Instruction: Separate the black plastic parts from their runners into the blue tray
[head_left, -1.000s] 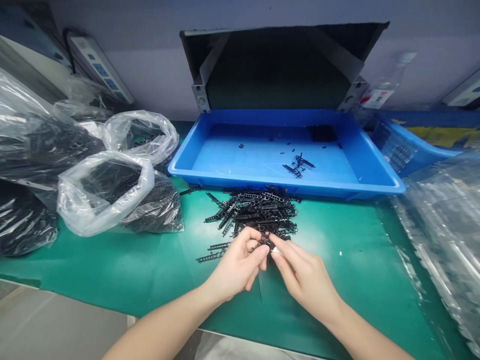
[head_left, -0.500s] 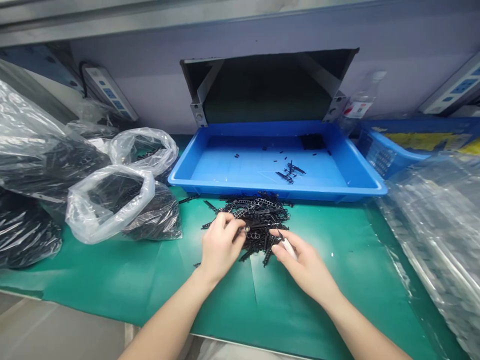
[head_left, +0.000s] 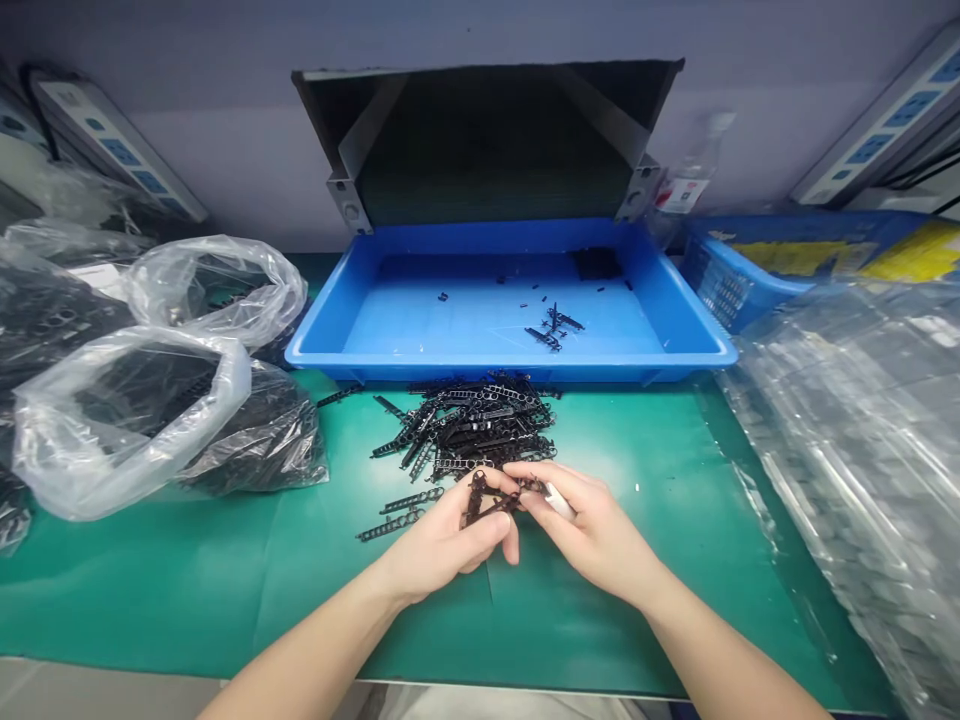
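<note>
Black perforated plastic strips lie in a pile [head_left: 480,420] on the green mat, in front of a blue tray [head_left: 510,368]. Just below the pile, my left hand [head_left: 457,540] is closed around black plastic pieces [head_left: 487,497]. My right hand [head_left: 592,515] meets it from the right, its fingers closed on a white-handled tool [head_left: 559,500]; the tool's tip is hidden among fingers and black parts. Two loose strips [head_left: 394,522] rest left of my left hand. A few black pieces [head_left: 551,328] lie inside the tray.
Open plastic bags of black parts [head_left: 255,430] stand at the left. Stacked clear plastic trays [head_left: 862,430] fill the right side. Behind them are a blue basket [head_left: 727,275] and a bottle [head_left: 686,185]. A dark opening [head_left: 495,150] is in the wall behind the tray.
The view has shifted down and to the right. My hands have come together below the pile, and black pieces now show in my left hand. Two strips are visible beside it.
</note>
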